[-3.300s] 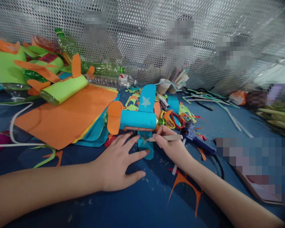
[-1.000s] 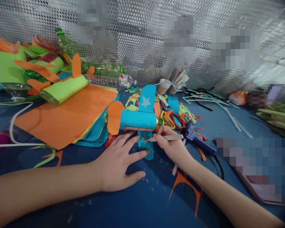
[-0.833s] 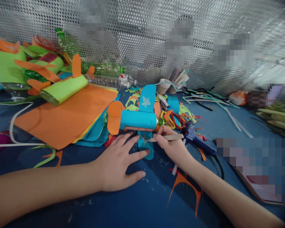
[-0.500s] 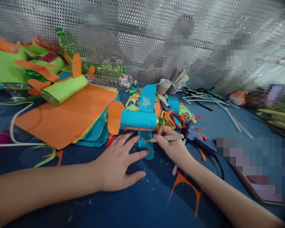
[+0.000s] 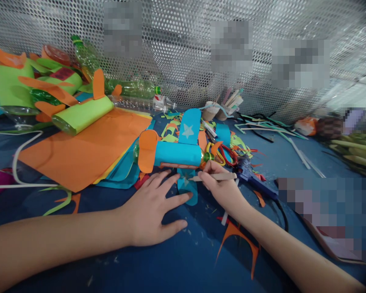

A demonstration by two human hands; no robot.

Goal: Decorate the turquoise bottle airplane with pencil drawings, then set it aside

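Note:
A plastic-bottle airplane (image 5: 177, 154) wrapped in blue paper lies before me, with an orange tail piece (image 5: 146, 151) at its left end and a green cap (image 5: 208, 157) at its right. Its far blue wing (image 5: 190, 122) carries a pale star. My right hand (image 5: 221, 183) pinches a slim whitish marker (image 5: 222, 176), whose tip rests on the star drawn on the near blue wing (image 5: 187, 193). Spread flat, my left hand (image 5: 154, 209) lies on the table with a fingertip on that wing's edge. It holds nothing.
Orange sheets (image 5: 88, 150) are stacked at the left, beside a green-wrapped bottle plane (image 5: 85, 116). Scissors (image 5: 227, 154) and a blue glue gun (image 5: 247, 175) lie right of the plane. Cups of sticks (image 5: 228, 108) stand against a perforated metal panel (image 5: 183, 53). Orange scraps (image 5: 239, 236) lie near me.
The marker tip has shifted slightly left over the star on the near wing. My left hand and the plane have stayed in place.

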